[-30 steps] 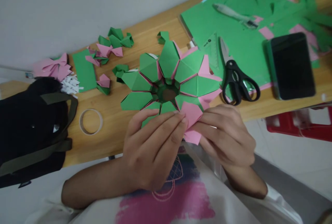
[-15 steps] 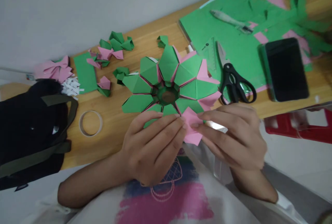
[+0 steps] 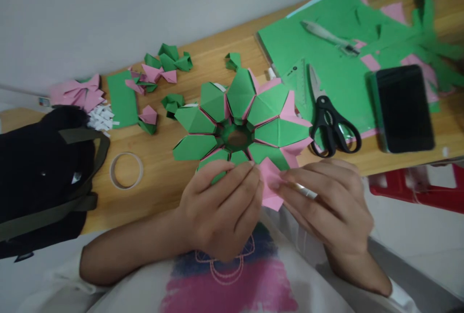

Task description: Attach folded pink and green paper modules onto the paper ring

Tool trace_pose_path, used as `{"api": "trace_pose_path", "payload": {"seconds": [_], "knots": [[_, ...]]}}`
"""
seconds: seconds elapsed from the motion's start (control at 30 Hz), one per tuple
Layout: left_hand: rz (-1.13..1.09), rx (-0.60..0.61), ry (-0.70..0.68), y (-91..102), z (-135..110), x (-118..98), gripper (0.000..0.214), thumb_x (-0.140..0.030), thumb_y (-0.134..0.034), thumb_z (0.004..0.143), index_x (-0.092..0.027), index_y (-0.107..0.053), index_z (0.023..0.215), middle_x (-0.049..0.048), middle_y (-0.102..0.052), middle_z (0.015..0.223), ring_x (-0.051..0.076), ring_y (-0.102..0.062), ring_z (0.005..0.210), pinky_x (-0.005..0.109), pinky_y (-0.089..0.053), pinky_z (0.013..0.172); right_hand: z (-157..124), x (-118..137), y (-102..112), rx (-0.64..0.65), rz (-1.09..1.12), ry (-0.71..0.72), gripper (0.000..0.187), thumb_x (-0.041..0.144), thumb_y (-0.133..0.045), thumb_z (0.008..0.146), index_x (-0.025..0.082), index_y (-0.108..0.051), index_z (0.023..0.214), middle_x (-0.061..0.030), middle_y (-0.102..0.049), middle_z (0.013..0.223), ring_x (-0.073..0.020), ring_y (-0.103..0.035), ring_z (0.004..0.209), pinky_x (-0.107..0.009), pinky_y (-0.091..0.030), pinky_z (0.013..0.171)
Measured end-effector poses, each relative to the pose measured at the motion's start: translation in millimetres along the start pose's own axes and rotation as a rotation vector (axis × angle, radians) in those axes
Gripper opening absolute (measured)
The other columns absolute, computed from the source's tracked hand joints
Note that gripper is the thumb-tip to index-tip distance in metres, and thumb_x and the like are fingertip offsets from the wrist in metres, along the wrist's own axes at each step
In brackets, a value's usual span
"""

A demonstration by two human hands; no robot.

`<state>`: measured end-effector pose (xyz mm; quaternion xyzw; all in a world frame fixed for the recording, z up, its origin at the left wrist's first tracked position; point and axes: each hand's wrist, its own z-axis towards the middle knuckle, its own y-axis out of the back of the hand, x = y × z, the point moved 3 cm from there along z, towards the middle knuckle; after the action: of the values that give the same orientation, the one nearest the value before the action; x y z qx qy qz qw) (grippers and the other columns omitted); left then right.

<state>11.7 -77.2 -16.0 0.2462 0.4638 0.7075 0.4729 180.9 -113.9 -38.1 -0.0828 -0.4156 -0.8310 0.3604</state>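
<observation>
A ring-shaped folded-paper flower point(image 3: 195, 147), green on its petals with pink folds between them, is held up near my chest. My left hand point(image 3: 223, 206) is closed on its near side and covers part of the lower petals. Beside those fingers, a pink paper piece point(image 3: 270, 182) sits at the flower's near right edge. My right hand point(image 3: 328, 202) pinches the right side of this pink piece between thumb and fingers. Whether the pink piece is joined to the ring, I cannot tell.
Black scissors point(image 3: 328, 120), a green triangle ruler point(image 3: 297, 81), a cutter knife point(image 3: 328, 36) and a phone point(image 3: 404, 109) lie at right. Leftward are a tape roll point(image 3: 112, 170), folded paper pieces point(image 3: 168, 57), white paper strips point(image 3: 101, 118) and a black bag point(image 3: 43, 177).
The view has shifted slightly, so the table items appear a little lower and to the right. Both hands keep their hold on the paper, with hardly any change in the fingers.
</observation>
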Motion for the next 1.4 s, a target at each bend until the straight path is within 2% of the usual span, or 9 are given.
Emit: {"api": "trace_pose_path", "payload": {"seconds": [0.2, 0.37, 0.57, 0.73, 0.87, 1.0, 1.1, 1.2, 1.4], "knots": [[-0.011, -0.056, -0.018, 0.1, -3, -1, 0.033, -0.007, -0.037, 0.094, -0.008, -0.069, 0.098, 0.0120, -0.074, 0.107, 0.021, -0.067, 0.108, 0.035, -0.048, 0.086, -1, -2, 0, 0.008, -0.022, 0.005, 0.011, 0.009, -0.070, 0.081, 0.019, -0.069, 0.084, -0.0027, -0.073, 0.089, -0.0175, -0.064, 0.083, -0.035, -0.051, 0.074], [-0.020, -0.036, 0.122, 6.1, -4, 2, 0.030, -0.009, -0.038, 0.097, -0.008, -0.068, 0.104, 0.0110, -0.074, 0.109, 0.020, -0.068, 0.108, 0.035, -0.048, 0.088, 0, -7, 2, 0.053, -0.002, -0.006, 0.024, 0.007, -0.063, 0.080, 0.015, -0.068, 0.103, -0.0082, -0.072, 0.095, -0.0245, -0.063, 0.090, -0.042, -0.051, 0.077], [0.097, 0.094, 0.114, 17.2, 2, 8, 0.014, -0.020, -0.065, 0.091, -0.013, -0.067, 0.103, 0.0030, -0.077, 0.103, 0.016, -0.073, 0.093, 0.031, -0.052, 0.075, 8, 5, 10, 0.137, 0.215, -0.105, 0.034, 0.003, -0.049, 0.078, 0.017, -0.067, 0.102, -0.0052, -0.074, 0.102, -0.0264, -0.062, 0.108, -0.048, -0.048, 0.093], [-0.010, 0.044, 0.254, 14.5, 2, 11, 0.007, -0.024, -0.059, 0.090, -0.020, -0.065, 0.091, -0.0007, -0.078, 0.089, 0.017, -0.072, 0.084, 0.037, -0.047, 0.078, 17, 19, 9, 0.230, 0.179, -0.066, 0.019, 0.020, -0.054, 0.089, 0.016, -0.069, 0.100, -0.0052, -0.076, 0.102, -0.0227, -0.065, 0.107, -0.045, -0.043, 0.103], [-0.085, 0.034, 0.258, 11.4, -4, 9, 0.009, -0.024, -0.055, 0.086, -0.018, -0.063, 0.086, 0.0037, -0.077, 0.087, 0.020, -0.071, 0.084, 0.040, -0.045, 0.078, 19, 27, 4, 0.279, 0.156, -0.035, 0.025, 0.031, -0.048, 0.097, 0.017, -0.068, 0.102, -0.0034, -0.077, 0.103, -0.0191, -0.068, 0.104, -0.040, -0.041, 0.104], [-0.106, 0.012, 0.229, 15.1, -12, 11, 0.020, -0.034, -0.057, 0.090, -0.015, -0.063, 0.093, 0.0074, -0.076, 0.095, 0.024, -0.069, 0.094, 0.043, -0.044, 0.085, 18, 31, 2, 0.269, 0.161, -0.080, 0.021, 0.032, -0.054, 0.095, 0.016, -0.067, 0.101, -0.0038, -0.077, 0.100, -0.0195, -0.068, 0.100, -0.040, -0.044, 0.099], [-0.067, 0.090, 0.154, 16.7, -17, 12, 0.031, -0.047, -0.057, 0.092, -0.017, -0.064, 0.099, 0.0054, -0.076, 0.102, 0.024, -0.068, 0.096, 0.042, -0.044, 0.087, 20, 33, -2, 0.191, 0.087, -0.210, 0.029, 0.041, -0.064, 0.088, 0.016, -0.065, 0.100, -0.0067, -0.075, 0.093, -0.0239, -0.066, 0.094, -0.042, -0.048, 0.088], [-0.015, 0.107, 0.129, 17.0, -20, 13, 0.021, -0.041, -0.055, 0.093, -0.023, -0.063, 0.099, 0.0001, -0.076, 0.103, 0.021, -0.069, 0.094, 0.039, -0.044, 0.090, 23, 39, -9, 0.179, -0.050, -0.304, 0.028, 0.039, -0.063, 0.085, 0.017, -0.063, 0.101, -0.0068, -0.074, 0.091, -0.0257, -0.064, 0.088, -0.042, -0.044, 0.080], [-0.020, 0.056, 0.146, 15.1, -23, 12, 0.011, -0.020, -0.055, 0.089, -0.020, -0.062, 0.098, -0.0003, -0.077, 0.097, 0.018, -0.071, 0.089, 0.038, -0.047, 0.089, 24, 51, -13, 0.223, -0.096, -0.263, 0.019, 0.029, -0.059, 0.086, 0.017, -0.062, 0.102, -0.0056, -0.074, 0.094, -0.0240, -0.064, 0.087, -0.041, -0.042, 0.078]]}}
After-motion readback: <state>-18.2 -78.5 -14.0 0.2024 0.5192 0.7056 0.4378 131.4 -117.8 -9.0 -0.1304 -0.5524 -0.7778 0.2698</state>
